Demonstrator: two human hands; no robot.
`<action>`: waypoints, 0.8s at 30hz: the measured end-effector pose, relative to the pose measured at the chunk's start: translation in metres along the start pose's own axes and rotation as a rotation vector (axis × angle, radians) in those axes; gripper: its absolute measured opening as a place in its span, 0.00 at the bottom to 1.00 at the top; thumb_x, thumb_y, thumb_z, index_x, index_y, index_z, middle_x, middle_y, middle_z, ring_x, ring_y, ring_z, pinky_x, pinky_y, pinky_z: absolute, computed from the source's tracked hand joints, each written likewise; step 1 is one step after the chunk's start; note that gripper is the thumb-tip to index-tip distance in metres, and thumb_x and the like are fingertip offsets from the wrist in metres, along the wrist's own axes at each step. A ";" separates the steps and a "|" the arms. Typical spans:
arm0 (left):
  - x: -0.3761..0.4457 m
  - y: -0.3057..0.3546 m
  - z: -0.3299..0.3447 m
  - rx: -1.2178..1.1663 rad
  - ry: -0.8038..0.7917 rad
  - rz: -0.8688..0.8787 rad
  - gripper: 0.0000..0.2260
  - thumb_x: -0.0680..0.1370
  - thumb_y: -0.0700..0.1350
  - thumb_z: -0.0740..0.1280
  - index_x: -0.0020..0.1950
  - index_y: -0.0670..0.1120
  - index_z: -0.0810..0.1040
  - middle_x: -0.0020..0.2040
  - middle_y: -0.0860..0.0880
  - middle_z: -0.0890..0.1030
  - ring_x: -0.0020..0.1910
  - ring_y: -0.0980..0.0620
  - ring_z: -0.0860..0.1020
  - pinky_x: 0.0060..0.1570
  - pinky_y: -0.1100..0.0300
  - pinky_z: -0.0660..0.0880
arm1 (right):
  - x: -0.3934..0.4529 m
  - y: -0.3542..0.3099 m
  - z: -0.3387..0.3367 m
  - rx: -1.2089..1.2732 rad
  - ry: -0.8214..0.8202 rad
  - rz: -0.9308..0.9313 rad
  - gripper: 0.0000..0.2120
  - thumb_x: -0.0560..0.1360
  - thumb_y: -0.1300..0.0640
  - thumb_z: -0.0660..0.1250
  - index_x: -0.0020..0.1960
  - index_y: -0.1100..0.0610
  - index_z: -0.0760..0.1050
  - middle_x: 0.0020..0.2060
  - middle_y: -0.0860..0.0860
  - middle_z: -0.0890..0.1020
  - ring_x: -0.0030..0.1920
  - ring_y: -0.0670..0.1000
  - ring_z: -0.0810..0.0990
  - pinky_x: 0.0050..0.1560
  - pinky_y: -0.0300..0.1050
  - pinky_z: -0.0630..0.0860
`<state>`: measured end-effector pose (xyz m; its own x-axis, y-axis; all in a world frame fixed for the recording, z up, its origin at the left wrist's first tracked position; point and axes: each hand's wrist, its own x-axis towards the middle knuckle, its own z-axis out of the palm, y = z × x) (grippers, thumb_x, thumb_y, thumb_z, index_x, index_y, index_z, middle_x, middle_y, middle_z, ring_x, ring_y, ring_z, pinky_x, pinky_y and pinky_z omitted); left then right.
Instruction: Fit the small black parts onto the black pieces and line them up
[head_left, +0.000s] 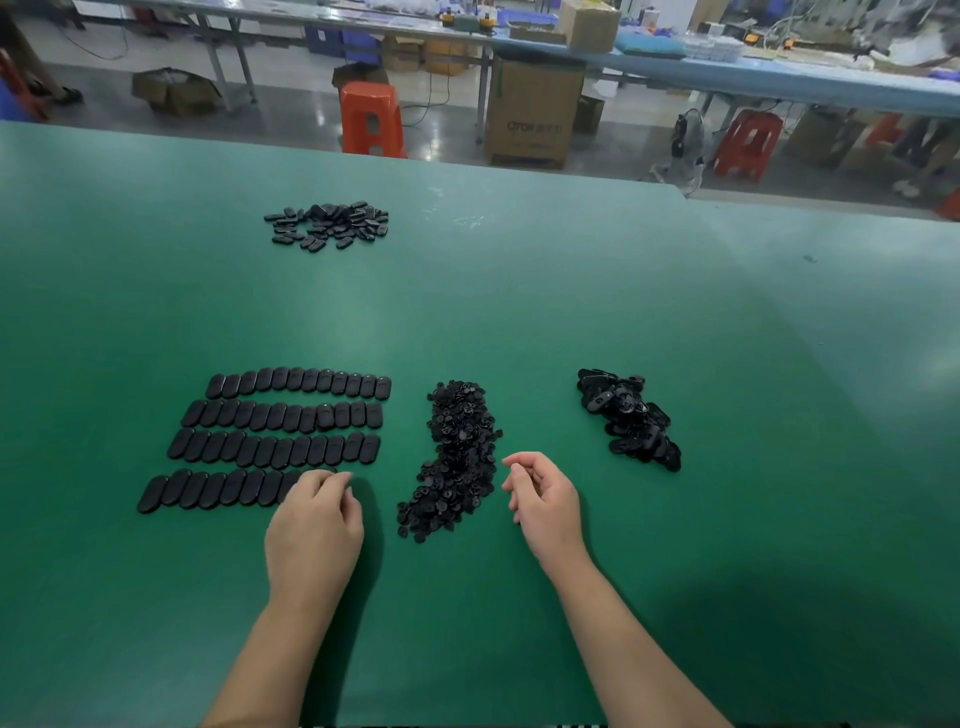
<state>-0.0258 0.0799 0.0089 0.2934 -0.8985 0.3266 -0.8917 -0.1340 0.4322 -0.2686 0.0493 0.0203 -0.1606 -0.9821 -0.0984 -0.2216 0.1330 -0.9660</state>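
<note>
Black pieces' bottom row under curled left hand; right hand loosely curled, empty.

Head view, forward-down, close over table

On the green tabletop, the left hand touches the nearest row of black pieces; the right hand hovers loosely curled beside the small black parts.
</note>
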 end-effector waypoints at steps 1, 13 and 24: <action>0.001 0.004 0.001 -0.033 -0.033 0.013 0.08 0.76 0.38 0.71 0.54 0.43 0.85 0.50 0.49 0.82 0.38 0.48 0.79 0.33 0.57 0.75 | 0.000 0.000 0.000 -0.004 0.000 -0.001 0.10 0.82 0.61 0.62 0.49 0.50 0.80 0.33 0.44 0.81 0.32 0.45 0.74 0.36 0.49 0.74; 0.032 0.040 0.029 -0.172 -0.250 0.090 0.10 0.81 0.50 0.67 0.60 0.53 0.84 0.47 0.55 0.76 0.41 0.52 0.77 0.36 0.59 0.72 | 0.002 0.003 0.001 -0.019 -0.001 -0.003 0.11 0.82 0.60 0.62 0.48 0.49 0.80 0.33 0.44 0.82 0.31 0.46 0.74 0.34 0.49 0.73; 0.036 0.044 0.043 -0.215 -0.244 0.103 0.04 0.79 0.49 0.71 0.49 0.53 0.86 0.43 0.58 0.74 0.39 0.55 0.70 0.46 0.56 0.67 | 0.002 0.006 0.002 -0.008 0.000 -0.005 0.11 0.82 0.60 0.63 0.48 0.48 0.80 0.34 0.46 0.81 0.31 0.47 0.73 0.33 0.49 0.72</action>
<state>-0.0691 0.0232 0.0032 0.0912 -0.9797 0.1787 -0.8118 0.0308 0.5831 -0.2682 0.0480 0.0141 -0.1599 -0.9827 -0.0934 -0.2303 0.1291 -0.9645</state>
